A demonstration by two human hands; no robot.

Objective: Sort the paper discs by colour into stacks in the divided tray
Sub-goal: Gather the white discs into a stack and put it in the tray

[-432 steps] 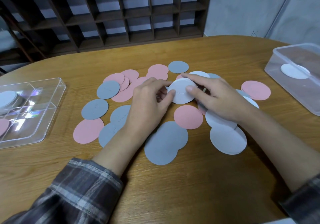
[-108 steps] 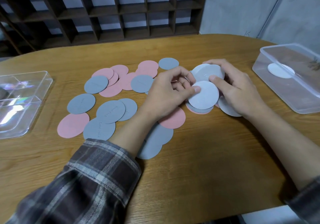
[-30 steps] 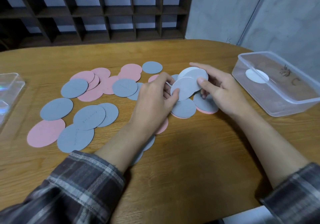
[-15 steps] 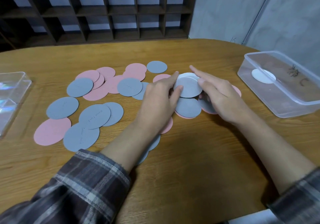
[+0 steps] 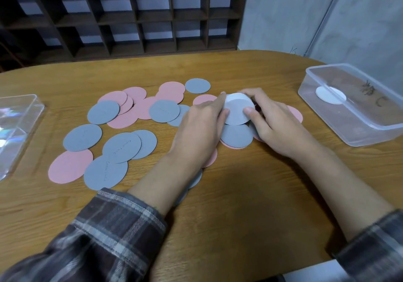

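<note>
A stack of white paper discs (image 5: pixel 236 111) is held tilted just above the table, pinched between my left hand (image 5: pixel 201 129) and my right hand (image 5: pixel 270 120). Below it lie a grey disc (image 5: pixel 236 136) and a pink one. Grey discs (image 5: pixel 121 147) and pink discs (image 5: pixel 69 166) are scattered over the wooden table to the left. The clear divided tray (image 5: pixel 19 124) sits at the far left edge, partly cut off.
A clear plastic box (image 5: pixel 357 133) with one white disc (image 5: pixel 330 95) inside stands at the right. A dark wooden shelf unit (image 5: pixel 135 17) runs behind the table. The table's front edge is near my sleeves.
Both hands have closed round the white discs and squared them into one stack, now tilted up. The camera view has shifted slightly.
</note>
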